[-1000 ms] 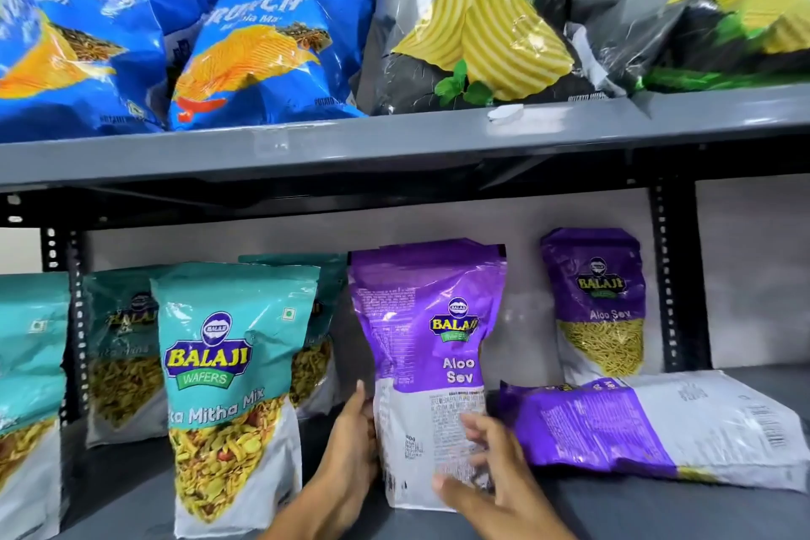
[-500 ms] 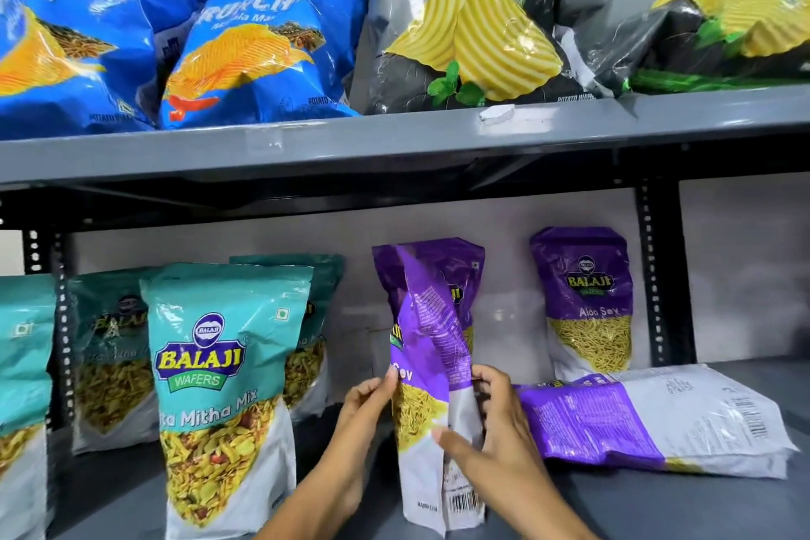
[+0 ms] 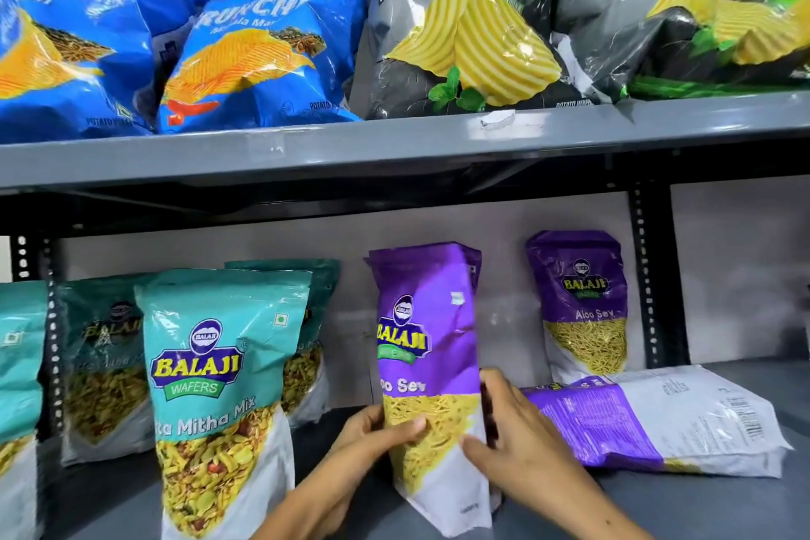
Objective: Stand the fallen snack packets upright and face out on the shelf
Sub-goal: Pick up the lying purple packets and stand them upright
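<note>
Nearest the camera, both hands hold one purple packet standing on the lower shelf. The left hand closes its grip on the packet's left edge, thumb across the yellow window on the front; the right hand closes on the right edge, thumb at the front and the other fingers behind the packet, out of sight. The packet is upright, but its front is angled a little to the left, so part of the lettering is cut off at the left edge.

The step in hand looks like squaring this packet to face out. To do it well, the hands would twist it gently about its base until the logo faces straight forward, press the bottom flat so it stands by itself, then let go one hand at a time to check that it does not tip.

Just right of it, a second purple packet lies flat with its printed back up, so it is not yet stood up. Left stands a teal packet, upright and facing out, with more teal ones behind it. Farther back on the right, a third purple packet stands against the back wall. Above, the upper shelf carries blue bags and grey-green bags.
</note>
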A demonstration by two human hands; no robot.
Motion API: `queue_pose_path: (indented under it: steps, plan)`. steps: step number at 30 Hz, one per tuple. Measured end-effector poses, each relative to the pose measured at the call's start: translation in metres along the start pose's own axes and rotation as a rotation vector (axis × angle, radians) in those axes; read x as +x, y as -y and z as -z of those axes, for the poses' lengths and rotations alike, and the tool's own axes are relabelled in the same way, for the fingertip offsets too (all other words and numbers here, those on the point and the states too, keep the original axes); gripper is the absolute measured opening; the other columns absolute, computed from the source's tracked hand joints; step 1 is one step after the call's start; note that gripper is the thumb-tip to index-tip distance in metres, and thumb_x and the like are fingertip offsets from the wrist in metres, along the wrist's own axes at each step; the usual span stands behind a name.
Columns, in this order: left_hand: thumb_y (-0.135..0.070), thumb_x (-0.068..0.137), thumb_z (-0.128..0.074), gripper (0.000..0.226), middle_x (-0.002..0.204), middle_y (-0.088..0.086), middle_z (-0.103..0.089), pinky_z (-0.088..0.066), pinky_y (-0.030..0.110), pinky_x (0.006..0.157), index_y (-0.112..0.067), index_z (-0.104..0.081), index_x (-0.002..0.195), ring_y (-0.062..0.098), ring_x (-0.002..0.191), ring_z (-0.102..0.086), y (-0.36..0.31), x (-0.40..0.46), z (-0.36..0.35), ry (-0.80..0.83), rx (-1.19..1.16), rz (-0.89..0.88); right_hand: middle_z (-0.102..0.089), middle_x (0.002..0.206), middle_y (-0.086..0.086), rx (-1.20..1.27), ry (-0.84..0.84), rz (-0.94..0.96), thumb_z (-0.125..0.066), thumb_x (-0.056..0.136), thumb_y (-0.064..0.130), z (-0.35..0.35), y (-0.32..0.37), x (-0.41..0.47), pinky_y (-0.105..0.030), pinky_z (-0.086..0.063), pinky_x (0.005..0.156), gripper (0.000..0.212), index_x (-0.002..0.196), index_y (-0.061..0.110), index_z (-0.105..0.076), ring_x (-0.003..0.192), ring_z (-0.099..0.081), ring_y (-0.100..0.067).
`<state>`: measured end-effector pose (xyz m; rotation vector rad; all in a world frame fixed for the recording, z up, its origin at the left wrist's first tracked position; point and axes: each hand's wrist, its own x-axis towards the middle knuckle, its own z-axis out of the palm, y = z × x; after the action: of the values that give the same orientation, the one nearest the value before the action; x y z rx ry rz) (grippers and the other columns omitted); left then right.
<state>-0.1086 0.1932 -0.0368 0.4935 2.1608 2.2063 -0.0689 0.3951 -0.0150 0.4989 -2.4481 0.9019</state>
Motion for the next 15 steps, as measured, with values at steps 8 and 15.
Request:
queue_pose_path:
  steps: [8, 15]
  plan:
    - [-0.048, 0.024, -0.096, 0.106, 0.120, 0.001, -0.058, -0.044, 0.029, 0.102, -0.020, -0.052, 0.117, 0.013, 0.110, -0.057, 0.009, -0.004, 0.012, -0.142, 0.136, -0.068, -0.070, 0.101, 0.010, 0.118, 0.044, -0.089, -0.075, 0.066, 0.044, 0.014, -0.026, 0.020, -0.036, -0.055, 0.084, 0.064, 0.121, 0.048, -0.043, 0.088, -0.069, -0.013]
    - [-0.030, 0.038, -0.097, 0.098, 0.114, 0.002, -0.073, -0.056, 0.016, 0.076, -0.015, -0.054, 0.124, 0.012, 0.103, -0.070, 0.017, -0.004, 0.004, -0.072, 0.137, -0.008, -0.070, 0.108, 0.018, 0.198, 0.190, -0.066, -0.074, 0.071, 0.032, 0.008, -0.034, 0.025, -0.037, -0.053, 0.097, 0.061, 0.118, 0.052, -0.043, 0.097, -0.069, -0.003]
